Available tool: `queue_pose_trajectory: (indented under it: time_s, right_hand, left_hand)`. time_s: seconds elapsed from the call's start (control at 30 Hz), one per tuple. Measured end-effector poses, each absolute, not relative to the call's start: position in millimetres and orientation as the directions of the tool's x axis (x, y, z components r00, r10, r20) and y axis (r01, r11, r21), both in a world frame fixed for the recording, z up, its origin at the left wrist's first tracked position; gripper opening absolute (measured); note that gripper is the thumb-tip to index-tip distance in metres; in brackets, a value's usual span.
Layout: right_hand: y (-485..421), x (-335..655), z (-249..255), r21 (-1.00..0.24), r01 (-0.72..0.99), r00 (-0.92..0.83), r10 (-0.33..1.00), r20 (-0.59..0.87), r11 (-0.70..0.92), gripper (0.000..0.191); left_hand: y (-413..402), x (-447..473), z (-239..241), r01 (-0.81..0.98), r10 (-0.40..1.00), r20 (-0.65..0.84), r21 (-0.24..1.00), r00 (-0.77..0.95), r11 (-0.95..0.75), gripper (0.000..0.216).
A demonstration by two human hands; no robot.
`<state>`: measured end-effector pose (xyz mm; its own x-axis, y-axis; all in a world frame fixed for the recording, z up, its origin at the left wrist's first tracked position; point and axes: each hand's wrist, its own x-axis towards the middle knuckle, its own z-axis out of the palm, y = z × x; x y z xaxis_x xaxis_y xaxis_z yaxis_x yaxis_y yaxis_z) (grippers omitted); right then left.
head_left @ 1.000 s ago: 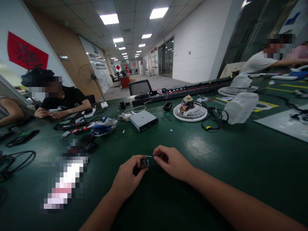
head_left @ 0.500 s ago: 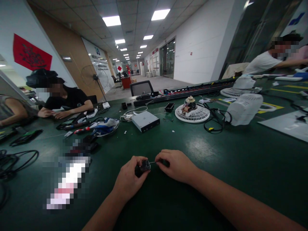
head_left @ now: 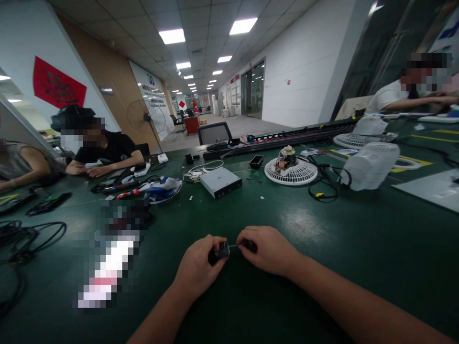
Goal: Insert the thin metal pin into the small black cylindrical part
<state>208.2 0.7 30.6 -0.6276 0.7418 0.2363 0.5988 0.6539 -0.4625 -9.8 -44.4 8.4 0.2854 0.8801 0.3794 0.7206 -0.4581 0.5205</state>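
My left hand (head_left: 201, 263) is closed around a small black cylindrical part (head_left: 223, 249), whose round end faces right. Pinched in the fingers of my right hand (head_left: 267, 248) is a thin metal rod (head_left: 232, 246) that reaches left to the end of the cylinder. Whether its tip goes inside cannot be made out. Something dark shows within the curl of my right fingers, mostly hidden. Both hands are low over the green table (head_left: 229, 215), close together. Beyond them lies a grey optical disc drive (head_left: 220, 179).
A white fan grille with a motor (head_left: 289, 165) and a white plastic housing (head_left: 373, 165) stand behind on the right. Black cables (head_left: 32, 234) lie at left, near a blue-and-white bundle (head_left: 161, 188). Co-workers sit at left (head_left: 107, 148) and far right (head_left: 387, 98).
The whole view has shifted slightly, with the scene now a little farther right. My hands keep the same hold on the cylinder and the rod.
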Motion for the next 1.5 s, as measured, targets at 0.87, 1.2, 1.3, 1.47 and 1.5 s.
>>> queue_pose_trajectory:
  time_s: [0.87,1.2,1.3,1.47,1.5]
  right_hand:
    - [-2.9,205.7,32.6,-0.452,0.603,-0.644,0.736,0.211,0.657,0.013]
    - [-0.6,209.0,30.9,-0.444,0.571,-0.703,0.69,0.17,0.691,0.012]
    - [-2.6,208.7,32.3,-0.416,0.537,-0.725,0.653,0.217,0.734,0.013]
    - [-3.6,207.9,34.7,-0.385,0.546,-0.718,0.653,0.242,0.744,0.014]
    - [-3.4,207.9,34.8,-0.391,0.547,-0.715,0.656,0.242,0.741,0.014]
  left_hand:
    - [-46.5,-3.5,9.0,0.717,0.891,0.337,0.535,0.304,-0.447,0.023]
    - [-45.9,-7.9,9.0,0.69,0.909,0.308,0.595,0.279,-0.413,0.021]
    - [-46.5,-6.9,10.3,0.661,0.912,0.3,0.629,0.279,-0.409,0.023]
    - [-46.8,-6.3,11.1,0.662,0.915,0.291,0.632,0.279,-0.403,0.023]
    - [-46.9,-6.2,11.0,0.66,0.913,0.289,0.632,0.288,-0.407,0.023]
